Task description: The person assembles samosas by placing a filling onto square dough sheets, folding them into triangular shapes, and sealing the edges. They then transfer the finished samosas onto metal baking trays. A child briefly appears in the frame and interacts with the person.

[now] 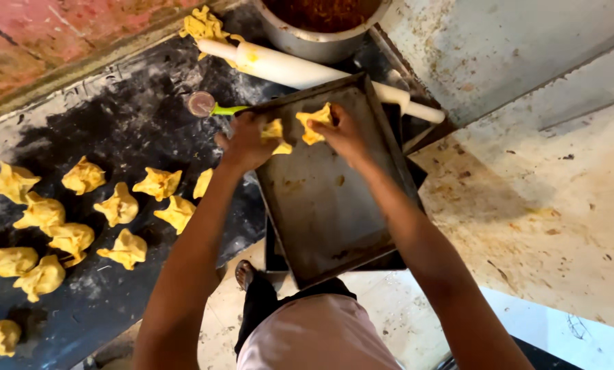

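Resting at the far end of a dark metal tray (pixel 334 205), two folded yellow dough parcels are each held in a grip. The left parcel (pixel 275 131) is pinched between the fingers of the left hand (pixel 246 142), its lower corner poking out toward the tray's middle. The right parcel (pixel 314 123) is closed upon by the fingertips of the right hand (pixel 346 134), just beside the first, the two nearly touching. Both grips are narrow and wrapped on the dough, with the parcels lying at or just above the tray floor; contact with the metal cannot be told.

Both arms are stretched forward and converge over the tray, the wrists bent slightly down and the backs of the hands turned up.

Beyond the tray a white rolling pin (pixel 300 70) is laid slantwise, with a small green-handled cutter wheel (pixel 205 105) near its left end and a steel pot (pixel 320 31) behind. On the black, flour-dusted desk (pixel 128 123) to the left, many more yellow parcels (pixel 118 204) are spread out, well apart from the hands.
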